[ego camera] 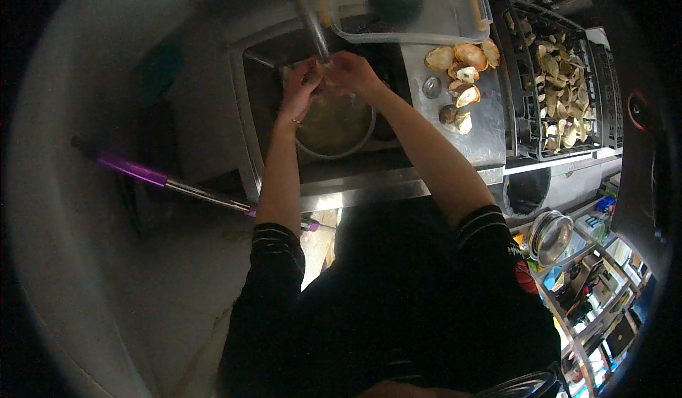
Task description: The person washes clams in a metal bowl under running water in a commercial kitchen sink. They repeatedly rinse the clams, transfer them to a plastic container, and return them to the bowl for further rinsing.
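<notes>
My left hand (302, 92) and my right hand (354, 75) meet under a metal faucet (313, 22) over a sink (325, 171). Their fingers are bent and close together. Blur and glare hide whether anything lies between them. Directly below them, a round container (367, 138) with a pale rim stands in the sink, its contents murky. To the right of my right hand, several brown and cream bivalve shells (462, 86) lie on the steel counter (482, 142). A small round metal piece (431, 87) sits beside those shells.
A clear plastic tub (341, 34) stands behind the sink, a dark green shape showing in it. Farther right, a black plastic crate (533, 131) holds many shells. A purple-gripped pole (130, 171) slants at left. Metal bowls (552, 239) rest on shelving at lower right.
</notes>
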Available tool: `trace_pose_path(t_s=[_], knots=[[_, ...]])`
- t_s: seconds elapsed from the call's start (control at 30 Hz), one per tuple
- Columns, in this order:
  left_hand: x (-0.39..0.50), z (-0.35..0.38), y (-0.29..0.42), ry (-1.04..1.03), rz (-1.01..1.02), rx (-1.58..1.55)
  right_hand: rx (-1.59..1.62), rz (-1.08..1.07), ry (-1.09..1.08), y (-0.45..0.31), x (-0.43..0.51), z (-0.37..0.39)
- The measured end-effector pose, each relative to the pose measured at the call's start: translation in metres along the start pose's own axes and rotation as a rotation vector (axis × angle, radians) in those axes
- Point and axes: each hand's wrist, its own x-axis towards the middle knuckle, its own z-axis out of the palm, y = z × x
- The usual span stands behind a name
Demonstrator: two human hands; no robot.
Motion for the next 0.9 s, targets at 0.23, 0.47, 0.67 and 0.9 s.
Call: trace_pose_path(t_s=[0.23, 0.47, 0.67, 0.9], knots=[[0.017, -0.004, -0.019, -0.176, 0.218, 0.102, 0.174, 0.021, 0.043, 0.009, -0.008, -0.015], [0.011, 0.005, -0.011, -0.074, 0.027, -0.092, 0.474, 0.178, -0.026, 0.006, -0.024, -0.028], [0.026, -0.023, -0.033, 0.015, 0.062, -0.347, 0.693, 0.075, -0.199, 0.027, -0.019, -0.035], [0.032, -0.002, -0.031, -0.099, -0.019, -0.567, -0.93, -0.246, -0.009, 0.059, -0.012, -0.028]])
